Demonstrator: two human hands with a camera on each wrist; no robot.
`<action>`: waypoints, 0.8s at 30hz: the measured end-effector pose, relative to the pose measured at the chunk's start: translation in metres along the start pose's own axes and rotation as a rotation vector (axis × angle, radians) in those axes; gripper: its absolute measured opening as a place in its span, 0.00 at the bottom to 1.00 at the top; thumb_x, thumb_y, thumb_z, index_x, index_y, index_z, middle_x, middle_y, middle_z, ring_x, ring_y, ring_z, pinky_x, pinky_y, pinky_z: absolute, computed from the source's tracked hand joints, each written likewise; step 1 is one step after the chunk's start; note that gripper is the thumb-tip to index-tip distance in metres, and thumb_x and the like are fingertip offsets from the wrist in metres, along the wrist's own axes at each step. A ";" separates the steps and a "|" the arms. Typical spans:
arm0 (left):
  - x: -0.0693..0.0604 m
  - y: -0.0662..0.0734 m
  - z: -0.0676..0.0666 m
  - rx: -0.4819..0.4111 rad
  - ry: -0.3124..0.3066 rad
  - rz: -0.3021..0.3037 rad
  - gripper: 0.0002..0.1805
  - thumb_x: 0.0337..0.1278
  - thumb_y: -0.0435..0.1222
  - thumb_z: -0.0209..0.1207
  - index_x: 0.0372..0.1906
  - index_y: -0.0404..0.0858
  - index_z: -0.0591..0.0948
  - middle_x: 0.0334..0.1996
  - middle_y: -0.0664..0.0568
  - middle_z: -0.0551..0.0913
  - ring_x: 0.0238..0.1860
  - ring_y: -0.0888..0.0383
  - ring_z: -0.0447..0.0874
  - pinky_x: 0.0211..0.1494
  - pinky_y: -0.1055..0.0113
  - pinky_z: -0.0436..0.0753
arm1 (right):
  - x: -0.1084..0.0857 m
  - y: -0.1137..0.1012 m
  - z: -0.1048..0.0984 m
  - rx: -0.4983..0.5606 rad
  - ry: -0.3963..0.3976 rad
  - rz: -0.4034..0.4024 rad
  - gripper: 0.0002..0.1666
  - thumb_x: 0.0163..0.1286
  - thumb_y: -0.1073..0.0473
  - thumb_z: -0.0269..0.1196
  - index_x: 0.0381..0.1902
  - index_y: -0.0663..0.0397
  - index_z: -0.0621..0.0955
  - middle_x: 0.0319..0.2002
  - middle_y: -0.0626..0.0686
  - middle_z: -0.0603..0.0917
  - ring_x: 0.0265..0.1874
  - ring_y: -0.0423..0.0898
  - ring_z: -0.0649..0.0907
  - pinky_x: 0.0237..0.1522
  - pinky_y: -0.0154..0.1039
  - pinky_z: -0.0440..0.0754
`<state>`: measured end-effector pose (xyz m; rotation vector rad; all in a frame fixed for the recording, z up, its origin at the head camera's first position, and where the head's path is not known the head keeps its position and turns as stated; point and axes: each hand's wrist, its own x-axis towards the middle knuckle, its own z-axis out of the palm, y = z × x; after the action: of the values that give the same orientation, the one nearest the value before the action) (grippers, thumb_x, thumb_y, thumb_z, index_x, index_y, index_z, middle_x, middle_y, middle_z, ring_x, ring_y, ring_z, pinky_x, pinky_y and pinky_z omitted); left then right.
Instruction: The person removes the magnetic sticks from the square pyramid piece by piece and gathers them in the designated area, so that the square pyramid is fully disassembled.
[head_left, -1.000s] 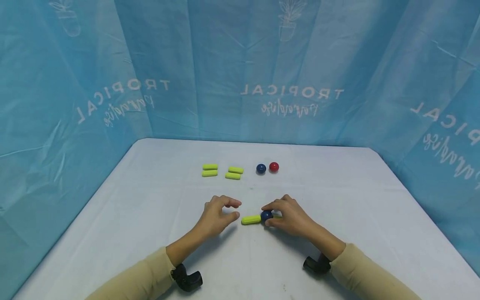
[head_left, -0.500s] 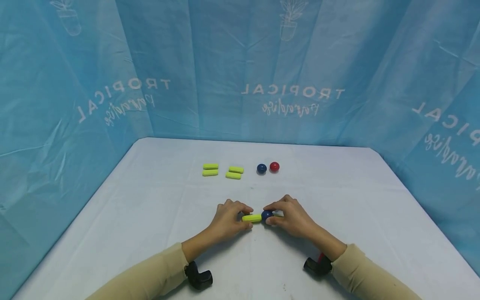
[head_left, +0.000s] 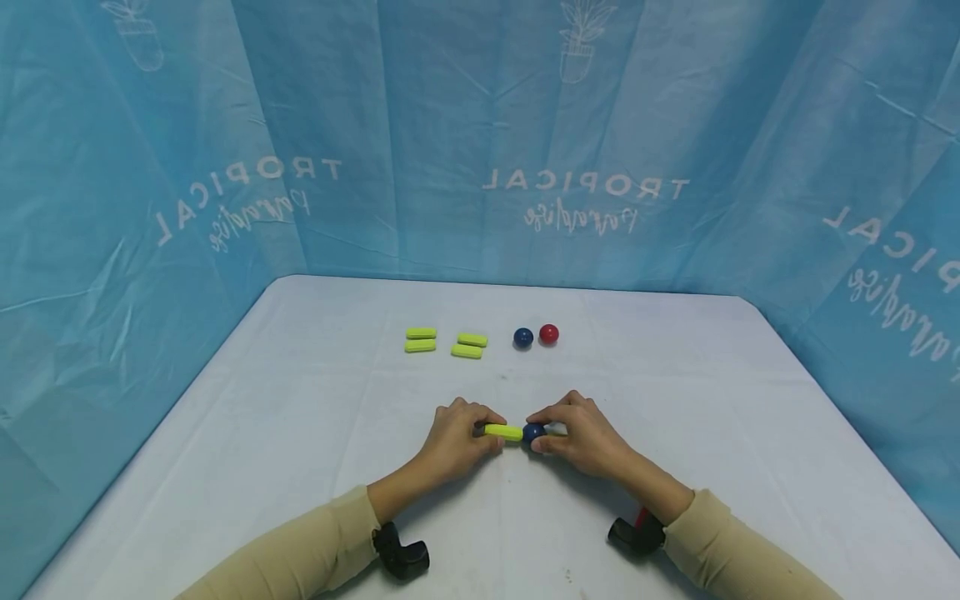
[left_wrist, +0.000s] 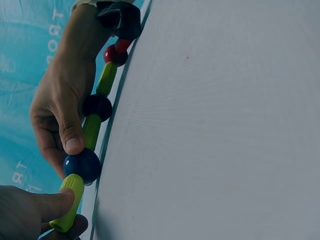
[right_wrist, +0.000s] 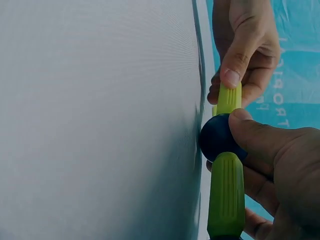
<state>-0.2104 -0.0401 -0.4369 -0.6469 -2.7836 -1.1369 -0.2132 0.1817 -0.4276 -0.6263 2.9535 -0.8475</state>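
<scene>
Standing here watching, looks like they're at the joining step: a ribbed yellow-green plastic-looking stick (head_left: pixel 504 432) going onto a glossy dark blue ball (head_left: pixel 533 433). The left hand (head_left: pixel 459 437) has the stick pinched between thumb and fingers, and the right hand (head_left: pixel 581 433) has the ball clamped the same way. Stick end meets ball, but I can't tell if it's fully seated. My take: the next move calls for a straight push along the stick, ball held dead steady.

All this is near the middle of the white-covered table (head_left: pixel 300 467), though I can't tell if the stick touches the cloth. Its long axis runs roughly side to side, one end at the ball, the other pointing into the left hand. From the left wrist you can see more sticks and balls lined up past that ball, down to a red ball (left_wrist: pixel 115 55). Loose spares sit further back: four yellow-green sticks (head_left: pixel 467 352), plus one blue and one red ball.
</scene>
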 end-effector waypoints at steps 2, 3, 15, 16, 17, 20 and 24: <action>0.000 -0.001 0.000 -0.017 -0.010 -0.019 0.11 0.48 0.39 0.67 0.40 0.46 0.86 0.35 0.56 0.87 0.36 0.61 0.71 0.45 0.62 0.62 | 0.000 0.000 0.000 -0.003 0.002 -0.001 0.20 0.53 0.49 0.71 0.46 0.40 0.85 0.37 0.39 0.81 0.39 0.41 0.72 0.38 0.35 0.65; 0.000 -0.001 -0.001 -0.026 -0.014 -0.026 0.11 0.48 0.39 0.67 0.40 0.46 0.86 0.35 0.56 0.87 0.36 0.61 0.71 0.46 0.61 0.63 | 0.000 0.000 0.000 -0.003 0.001 0.001 0.20 0.53 0.49 0.71 0.46 0.40 0.85 0.36 0.39 0.81 0.39 0.41 0.72 0.38 0.35 0.65; 0.006 -0.041 -0.036 -0.046 0.139 -0.166 0.11 0.49 0.37 0.67 0.41 0.44 0.85 0.32 0.53 0.84 0.36 0.58 0.74 0.41 0.63 0.70 | -0.004 0.005 -0.005 0.019 -0.025 0.064 0.21 0.53 0.49 0.71 0.47 0.38 0.84 0.39 0.43 0.79 0.41 0.42 0.71 0.39 0.36 0.68; 0.009 -0.046 -0.041 -0.041 0.149 -0.173 0.12 0.50 0.37 0.66 0.42 0.43 0.85 0.33 0.52 0.84 0.37 0.56 0.75 0.41 0.62 0.70 | -0.004 0.005 -0.006 0.022 -0.025 0.060 0.21 0.53 0.49 0.71 0.47 0.38 0.84 0.39 0.43 0.80 0.41 0.42 0.71 0.39 0.36 0.68; 0.012 -0.051 -0.046 -0.031 0.160 -0.181 0.13 0.51 0.37 0.66 0.44 0.43 0.84 0.35 0.50 0.84 0.38 0.55 0.76 0.42 0.61 0.71 | -0.004 0.006 -0.006 0.024 -0.024 0.053 0.21 0.54 0.48 0.71 0.47 0.38 0.84 0.39 0.43 0.80 0.41 0.42 0.71 0.39 0.36 0.68; 0.024 -0.067 -0.058 0.000 0.199 -0.215 0.14 0.53 0.38 0.65 0.46 0.41 0.82 0.38 0.46 0.83 0.42 0.51 0.77 0.50 0.54 0.70 | -0.004 0.006 -0.006 0.033 -0.028 0.037 0.22 0.54 0.48 0.71 0.48 0.39 0.84 0.39 0.42 0.80 0.41 0.41 0.71 0.39 0.36 0.68; 0.040 -0.086 -0.069 0.036 0.230 -0.251 0.14 0.54 0.40 0.64 0.46 0.40 0.82 0.42 0.44 0.83 0.46 0.49 0.75 0.57 0.48 0.62 | -0.004 0.006 -0.003 0.036 -0.028 0.031 0.22 0.53 0.47 0.70 0.48 0.38 0.84 0.39 0.42 0.80 0.40 0.41 0.71 0.39 0.35 0.68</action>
<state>-0.2881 -0.1278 -0.4347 -0.1526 -2.7310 -1.1163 -0.2121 0.1900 -0.4283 -0.5834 2.9088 -0.8794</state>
